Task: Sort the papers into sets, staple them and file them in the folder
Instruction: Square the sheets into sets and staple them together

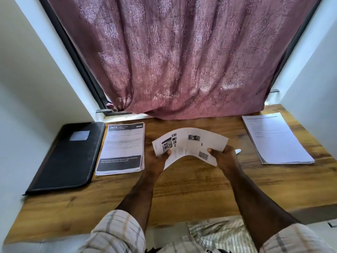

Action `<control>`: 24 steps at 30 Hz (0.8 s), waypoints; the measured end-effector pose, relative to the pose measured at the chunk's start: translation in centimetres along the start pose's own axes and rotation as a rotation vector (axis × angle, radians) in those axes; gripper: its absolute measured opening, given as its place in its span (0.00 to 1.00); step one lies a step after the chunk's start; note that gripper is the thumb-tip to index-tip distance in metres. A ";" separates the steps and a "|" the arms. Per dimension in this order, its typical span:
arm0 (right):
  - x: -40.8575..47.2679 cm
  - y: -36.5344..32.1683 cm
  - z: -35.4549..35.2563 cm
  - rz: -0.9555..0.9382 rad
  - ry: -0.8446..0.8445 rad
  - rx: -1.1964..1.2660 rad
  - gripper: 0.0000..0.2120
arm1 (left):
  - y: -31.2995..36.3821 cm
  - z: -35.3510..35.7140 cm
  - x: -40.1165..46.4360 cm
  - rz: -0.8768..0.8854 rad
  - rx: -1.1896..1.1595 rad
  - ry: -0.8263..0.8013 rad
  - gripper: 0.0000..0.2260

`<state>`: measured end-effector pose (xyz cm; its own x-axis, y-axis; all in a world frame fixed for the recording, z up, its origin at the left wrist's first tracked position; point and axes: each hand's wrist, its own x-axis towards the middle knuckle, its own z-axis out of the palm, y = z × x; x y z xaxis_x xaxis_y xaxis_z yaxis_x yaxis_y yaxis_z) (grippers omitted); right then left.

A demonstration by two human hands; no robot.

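Both hands hold one set of printed sheets (189, 143) up above the middle of the wooden desk (182, 189), and the sheets bow upward between them into an arch. The left hand (156, 159) grips the set's left end, thumb on the printed face and the other fingers curled out of sight behind the paper; the right hand (223, 155) pinches the right end the same way, its thumb lying near a QR code printed at that corner. The sheets carry small photographs and blocks of text too fine to read. To the left lies a stack of papers (121, 148) flat on the desk, its top page headed "3675" with a black band across the bottom. Just beside that stack, at the desk's left end, sits a closed black folder (67, 157) with a pale label window on its cover — whether folder and stack touch I cannot tell. Well apart, at the right end of the desk, a second stack of plain text pages (275, 139) lies flat at a slant. A small white object (238, 151) shows just behind the right hand, too hidden to name. A patterned mauve curtain (182, 57) hangs behind the desk, its hem resting on the back edge. Checked sleeves (113, 232) are rolled above the forearms.
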<state>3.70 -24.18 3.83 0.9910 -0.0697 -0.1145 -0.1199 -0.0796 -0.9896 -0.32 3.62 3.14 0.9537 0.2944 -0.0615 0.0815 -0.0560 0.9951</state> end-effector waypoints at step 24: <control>5.1 -12.4 -0.9 -0.446 0.064 -0.637 0.43 | 14.4 -5.2 9.8 0.114 0.710 -0.263 0.17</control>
<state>10.18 -24.49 15.64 0.9505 0.0474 0.3072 0.2588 -0.6681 -0.6976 8.71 10.66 17.27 0.9976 0.0186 -0.0664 0.0605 -0.6984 0.7132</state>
